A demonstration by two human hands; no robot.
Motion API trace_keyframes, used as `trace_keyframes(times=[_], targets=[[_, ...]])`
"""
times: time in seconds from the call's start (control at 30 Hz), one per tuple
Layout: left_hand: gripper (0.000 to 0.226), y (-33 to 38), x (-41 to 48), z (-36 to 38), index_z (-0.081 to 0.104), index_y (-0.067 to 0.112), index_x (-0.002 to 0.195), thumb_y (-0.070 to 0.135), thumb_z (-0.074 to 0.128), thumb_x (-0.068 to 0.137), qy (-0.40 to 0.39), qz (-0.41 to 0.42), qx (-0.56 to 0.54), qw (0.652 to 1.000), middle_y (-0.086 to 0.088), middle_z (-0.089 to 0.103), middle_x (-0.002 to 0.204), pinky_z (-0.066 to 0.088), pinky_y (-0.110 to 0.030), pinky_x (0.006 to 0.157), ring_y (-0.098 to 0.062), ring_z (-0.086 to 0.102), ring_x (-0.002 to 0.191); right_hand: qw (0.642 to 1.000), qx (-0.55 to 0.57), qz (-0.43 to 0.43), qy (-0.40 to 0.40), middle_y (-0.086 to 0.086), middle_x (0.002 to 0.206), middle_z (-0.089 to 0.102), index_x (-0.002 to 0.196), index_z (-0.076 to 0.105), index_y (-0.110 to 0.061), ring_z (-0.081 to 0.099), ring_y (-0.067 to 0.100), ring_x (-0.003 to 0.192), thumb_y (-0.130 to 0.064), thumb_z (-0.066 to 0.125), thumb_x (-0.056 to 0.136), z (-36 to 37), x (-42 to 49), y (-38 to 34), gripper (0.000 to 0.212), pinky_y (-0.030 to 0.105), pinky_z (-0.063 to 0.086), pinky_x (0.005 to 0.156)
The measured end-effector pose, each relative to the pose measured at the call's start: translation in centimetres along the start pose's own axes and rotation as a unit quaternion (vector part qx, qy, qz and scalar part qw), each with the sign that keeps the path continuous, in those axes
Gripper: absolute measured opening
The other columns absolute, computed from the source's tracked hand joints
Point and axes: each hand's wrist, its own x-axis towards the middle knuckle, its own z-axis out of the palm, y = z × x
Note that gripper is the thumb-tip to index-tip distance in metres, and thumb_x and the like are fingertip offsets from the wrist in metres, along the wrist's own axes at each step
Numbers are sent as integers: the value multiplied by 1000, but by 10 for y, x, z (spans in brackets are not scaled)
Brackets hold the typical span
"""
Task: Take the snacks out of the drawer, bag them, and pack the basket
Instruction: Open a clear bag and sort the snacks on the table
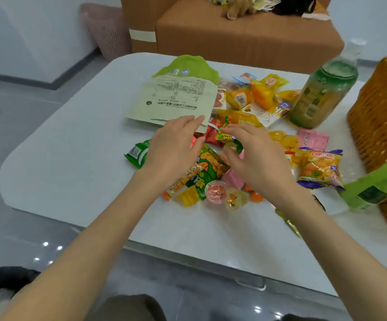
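Most of the view is taken up by a white surface (72, 158) with rounded corners, and a brown sofa (245, 38) stands behind it. A woven wicker basket (380, 117) sits at the right edge of the surface, cut off by the frame, with a green wrapper (377, 184) lying against its near side. A large pale-and-green bag (178, 98) lies flat near the far side, printed face up. To its right stands a green-capped bottle (322, 93), just left of the basket. The snacks (264, 96) are scattered loose on the surface between the bag and the basket, none in either. The left hand (174, 149) is flat with its fingers straight and close together, the fingertips at the bag's near edge. The right hand (257, 158) is spread, fingers relaxed, over the middle of the heap, and its fingers frame a small yellow-green packet (227, 137). Whether they touch it cannot be told. A purple-edged packet (319, 170) lies near the basket, and a green-and-orange packet (211, 167) lies between the hands. A green packet (137, 154) lies left of the left hand. A pink jelly cup (214, 192) sits nearest the viewer.
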Motion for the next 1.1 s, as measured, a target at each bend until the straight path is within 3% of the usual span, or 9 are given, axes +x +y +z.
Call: trace_keyframes(times=[0.27,0.6,0.83,1.1], targets=[[50,16,-43,-35,36,27,148,38,44,99,50,14,10,999,5,42,148,38,-34,101,-17,38,134,1000,-3,-5,23,-8,141,50,135,54,-26,44,17,128,-31,52,97,-28,-41,-18,38,34,43,92],[50,50,-137,-94,35,29,147,38,44,99,62,34,21,997,8,41,148,41,-34,98,-15,39,132,999,-1,-15,49,-6,131,58,127,59,-25,50,21,120,-30,54,94,-82,-136,-46,33,39,50,83],[49,61,-191,-86,37,29,147,36,45,99,53,56,15,997,9,44,146,41,-31,93,-14,41,131,999,-15,-9,46,-9,130,56,130,55,-27,48,22,118,-26,53,95,-87,-198,-41,36,41,50,82],[49,51,-210,-46,32,30,148,36,41,101,-3,63,4,998,9,38,150,35,-31,102,-14,35,136,999,-46,25,8,-14,142,45,139,45,-32,41,15,129,-31,48,98,-67,-223,-28,41,34,45,89]])
